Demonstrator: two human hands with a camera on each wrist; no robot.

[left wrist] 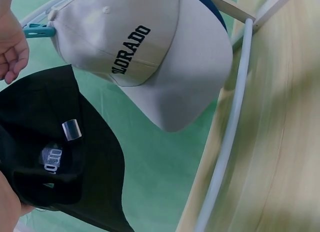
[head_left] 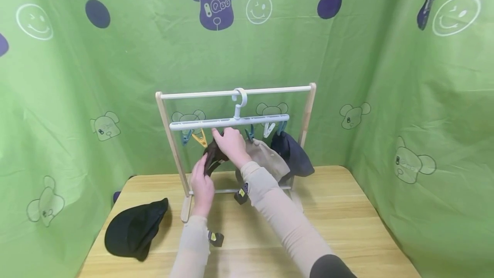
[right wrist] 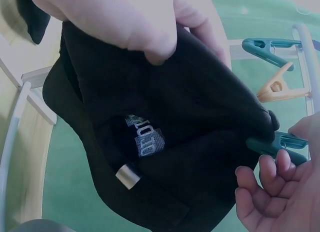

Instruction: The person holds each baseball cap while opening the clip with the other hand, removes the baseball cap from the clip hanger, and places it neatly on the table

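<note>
A dark cap (right wrist: 200, 117), its inside showing a white-lettered patch, sits under the white clip hanger (head_left: 204, 124). My left hand (head_left: 202, 185) grips it by the edge; in the right wrist view that hand (right wrist: 130, 22) is along the cap's top. My right hand (right wrist: 280, 192) has thumb and fingers around a green clip (right wrist: 282, 143) at the crown; the clip's tip meets the fabric. In the left wrist view my right hand (left wrist: 12, 49) appears with curled fingers. Beside it a beige cap (left wrist: 135, 47) with dark lettering hangs from a teal clip (left wrist: 39, 31).
A navy cap (head_left: 295, 158) hangs at the hanger's right end. Yellow (head_left: 200, 137) and white clips (head_left: 269, 129) hang along the bar. A wooden rack (head_left: 308, 110) supports the hanger. Another black cap (head_left: 133, 231) lies on the table (head_left: 339, 218) at left. Green curtains surround everything.
</note>
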